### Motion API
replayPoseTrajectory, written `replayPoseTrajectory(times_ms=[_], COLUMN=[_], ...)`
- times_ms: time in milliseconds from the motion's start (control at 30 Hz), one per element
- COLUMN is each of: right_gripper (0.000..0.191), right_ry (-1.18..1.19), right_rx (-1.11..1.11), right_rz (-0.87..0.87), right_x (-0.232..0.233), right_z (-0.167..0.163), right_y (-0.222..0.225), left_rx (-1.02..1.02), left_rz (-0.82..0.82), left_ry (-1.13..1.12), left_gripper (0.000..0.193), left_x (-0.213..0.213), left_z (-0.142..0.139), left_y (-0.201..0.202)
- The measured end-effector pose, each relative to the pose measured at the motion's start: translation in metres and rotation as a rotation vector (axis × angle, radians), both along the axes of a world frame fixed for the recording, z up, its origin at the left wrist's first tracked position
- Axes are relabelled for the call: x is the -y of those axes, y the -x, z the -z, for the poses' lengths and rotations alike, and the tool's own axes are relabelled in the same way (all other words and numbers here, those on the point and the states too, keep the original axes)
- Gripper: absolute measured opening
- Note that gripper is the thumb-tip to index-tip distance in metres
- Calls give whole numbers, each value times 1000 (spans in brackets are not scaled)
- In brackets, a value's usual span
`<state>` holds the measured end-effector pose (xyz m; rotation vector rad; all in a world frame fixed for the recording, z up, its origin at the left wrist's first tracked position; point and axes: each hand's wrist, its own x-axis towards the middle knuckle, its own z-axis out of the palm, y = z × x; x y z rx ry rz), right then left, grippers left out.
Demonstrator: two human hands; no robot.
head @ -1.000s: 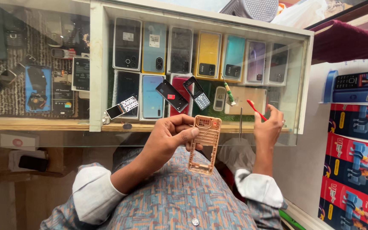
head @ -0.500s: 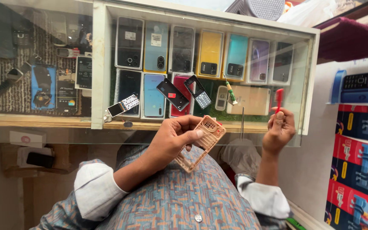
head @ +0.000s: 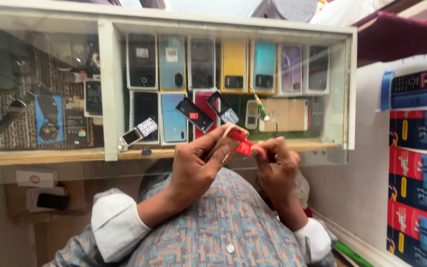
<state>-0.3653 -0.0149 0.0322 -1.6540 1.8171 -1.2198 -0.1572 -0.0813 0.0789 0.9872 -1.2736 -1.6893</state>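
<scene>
So the tan phone frame [head: 223,141] sits edge-on in the left hand [head: 196,165], fingers wrapped tight round it, just below the front edge of the glass display case [head: 106,99]. The right hand [head: 275,163] pinches a red tool [head: 245,146] against the frame. Behind them in the case: rows of phones [head: 233,66] and a green screwdriver [head: 260,106].

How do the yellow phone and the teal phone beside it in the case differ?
The yellow phone is mustard yellow; the teal phone is blue-green. The yellow phone stands left of the teal phone, nearer the case's white post. Both stand upright, backs out, with a dark camera block low down, in one top row.
</scene>
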Motion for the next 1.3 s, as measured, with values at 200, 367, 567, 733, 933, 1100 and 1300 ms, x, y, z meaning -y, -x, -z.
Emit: replayPoseTrajectory(times_ms=[200, 367, 567, 733, 933, 1100, 1300], right_gripper=[27, 22, 21, 21, 19, 23, 26], right_ry=[-367, -245, -136, -64, -77, 22, -280], right_rx=[816, 380, 205, 183, 90, -97, 594], right_rz=[-183, -94, -57, -59, -23, 21, -117], right_x=[1, -1, -1, -4, 0, -4, 3], right_z=[21, 10, -4, -7, -14, -21, -23], right_y=[14, 5, -16, -25, -28, -37, -36], left_rx=[-46, -122, -217, -102, -49, -128, -170], left_rz=[20, 10, 8, -6, 23, -20, -8], left_ry=[-2, -106, -61, -22, -41, -76, -112], left_gripper=[40, 43, 40, 41, 33, 39, 38], left_x=[-3, -4, -5, -9, -8, -12, -16], left_z=[7, 12, 10, 4, 3, 1, -5], left_y=[-2, -4, -9, -14, -24, -25, -26])
